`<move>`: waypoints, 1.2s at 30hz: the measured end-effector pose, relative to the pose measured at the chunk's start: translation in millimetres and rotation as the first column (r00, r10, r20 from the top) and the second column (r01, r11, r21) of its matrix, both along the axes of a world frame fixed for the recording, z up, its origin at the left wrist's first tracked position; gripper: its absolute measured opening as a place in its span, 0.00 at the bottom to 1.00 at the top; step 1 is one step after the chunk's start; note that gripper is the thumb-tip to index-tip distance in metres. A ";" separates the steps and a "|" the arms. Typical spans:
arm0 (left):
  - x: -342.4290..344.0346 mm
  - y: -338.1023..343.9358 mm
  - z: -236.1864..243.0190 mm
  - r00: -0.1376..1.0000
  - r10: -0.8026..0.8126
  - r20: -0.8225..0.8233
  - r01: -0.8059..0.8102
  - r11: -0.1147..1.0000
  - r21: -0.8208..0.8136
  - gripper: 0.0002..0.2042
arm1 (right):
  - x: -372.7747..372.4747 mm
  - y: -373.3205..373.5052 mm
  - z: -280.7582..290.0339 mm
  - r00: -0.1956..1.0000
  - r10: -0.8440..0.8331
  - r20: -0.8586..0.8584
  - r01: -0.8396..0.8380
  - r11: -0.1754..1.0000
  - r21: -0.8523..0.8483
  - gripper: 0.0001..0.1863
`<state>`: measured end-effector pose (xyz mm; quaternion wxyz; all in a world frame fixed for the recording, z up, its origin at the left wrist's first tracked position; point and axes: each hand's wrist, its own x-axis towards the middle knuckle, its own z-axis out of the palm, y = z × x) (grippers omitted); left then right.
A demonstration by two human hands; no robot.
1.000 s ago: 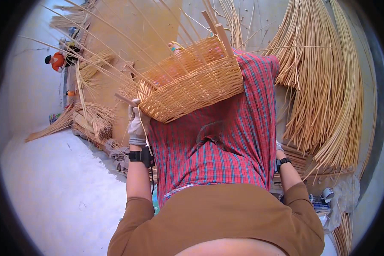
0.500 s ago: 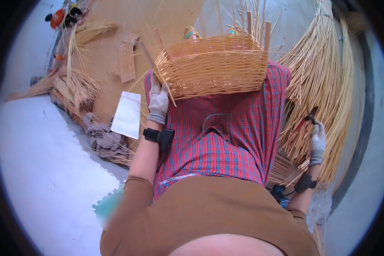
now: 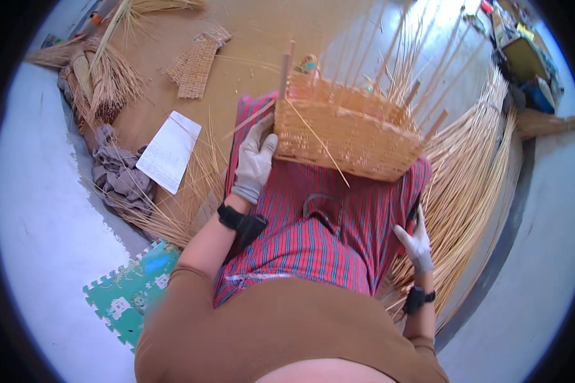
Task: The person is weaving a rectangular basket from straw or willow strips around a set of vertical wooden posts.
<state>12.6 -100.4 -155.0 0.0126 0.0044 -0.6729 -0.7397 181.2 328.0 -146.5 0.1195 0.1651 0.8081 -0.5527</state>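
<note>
Floor: brown mat (image 3: pixel 249 38), loose reeds (image 3: pixel 473 185) heaped right.
Basket (image 3: pixel 345 134): unfinished, on lap.
Left hand (image 3: pixel 254 159): gloved, gripping basket's corner.
Right hand (image 3: pixel 416 241): open, among reeds.
Risk: one-handed hold; basket could tip, stakes snap.

A brown mat (image 3: pixel 255 38) covers the floor (image 3: pixel 38 210) at the top, the pale floor showing bare along its left edge. On the mat lie a small woven panel (image 3: pixel 197 60), a white sheet of paper (image 3: pixel 168 151) and a crumpled grey cloth (image 3: pixel 118 175) — the cloth at the mat's left edge, just beside the paper. Bundles of straw (image 3: pixel 105 76) sit in the top-left corner. Long pale reeds (image 3: pixel 473 185) fan out along the right side — a green foam tile (image 3: pixel 131 293) lies on the floor at lower left.
</note>
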 end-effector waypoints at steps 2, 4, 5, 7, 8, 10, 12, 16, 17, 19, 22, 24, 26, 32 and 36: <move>2.1 3.9 28.6 0.997 0.075 0.011 -0.074 0.996 -0.056 0.22 | -6.0 9.1 21.0 0.996 -0.030 -0.081 0.050 0.965 0.259 0.53; 7.9 5.0 77.7 0.945 -0.083 -0.316 -0.097 0.852 -0.514 0.19 | -31.2 -22.9 72.5 0.967 0.073 -0.244 0.056 0.872 0.486 0.46; 7.0 10.8 87.5 0.944 -0.071 -0.323 -0.107 0.858 -0.502 0.19 | -51.6 -42.0 88.9 0.965 0.084 -0.250 0.053 0.866 0.497 0.46; 5.9 31.3 97.4 0.880 -0.240 -0.411 -0.009 0.855 -0.519 0.17 | -86.5 -74.8 107.2 0.877 0.412 -0.248 -0.097 0.657 0.748 0.45; 4.3 37.2 96.8 0.816 -0.296 -0.496 -0.047 0.822 -0.567 0.15 | -103.7 -95.8 107.1 0.851 0.452 -0.268 -0.089 0.626 0.774 0.44; 4.5 50.8 91.8 0.772 -0.303 -0.559 -0.094 0.814 -0.573 0.12 | -134.0 -137.9 104.7 0.805 0.511 -0.301 -0.067 0.583 0.810 0.41; 2.1 62.7 101.6 0.793 -0.240 -0.560 -0.103 0.853 -0.512 0.11 | -157.9 -166.3 96.8 0.757 0.545 -0.360 -0.048 0.596 0.801 0.37; -2.5 70.4 108.1 0.838 -0.183 -0.514 -0.091 0.882 -0.463 0.08 | -184.6 -194.9 77.9 0.730 0.551 -0.405 -0.061 0.642 0.764 0.32; -3.9 71.1 108.5 0.840 -0.200 -0.504 -0.078 0.875 -0.478 0.07 | -188.0 -197.2 72.8 0.752 0.540 -0.379 -0.063 0.631 0.773 0.31; -5.7 76.7 102.5 0.851 -0.189 -0.490 -0.077 0.878 -0.473 0.07 | -190.9 -192.6 58.0 0.752 0.548 -0.365 -0.075 0.622 0.779 0.29; -9.7 81.8 98.8 0.849 -0.173 -0.499 -0.083 0.889 -0.450 0.08 | -195.0 -188.2 39.0 0.769 0.407 -0.493 -0.120 0.849 0.514 0.28; -9.9 84.1 97.3 0.836 -0.169 -0.522 -0.110 0.881 -0.461 0.10 | -194.9 -193.4 39.1 0.893 0.089 -0.440 -0.138 0.987 -0.081 0.27; -8.9 89.1 92.5 0.842 -0.138 -0.522 -0.122 0.894 -0.432 0.10 | -193.9 -197.8 51.4 0.852 0.230 -0.470 -0.160 0.970 0.185 0.27; -3.2 76.0 104.4 0.819 -0.232 -0.525 -0.042 0.888 -0.457 0.08 | -200.2 -182.2 80.4 0.828 0.484 -0.285 -0.253 0.774 0.581 0.27; 23.2 60.9 122.8 0.595 -0.624 -0.506 0.252 0.743 -0.620 0.08 | -218.7 -152.6 158.8 0.778 0.614 -0.133 -0.302 0.551 0.778 0.32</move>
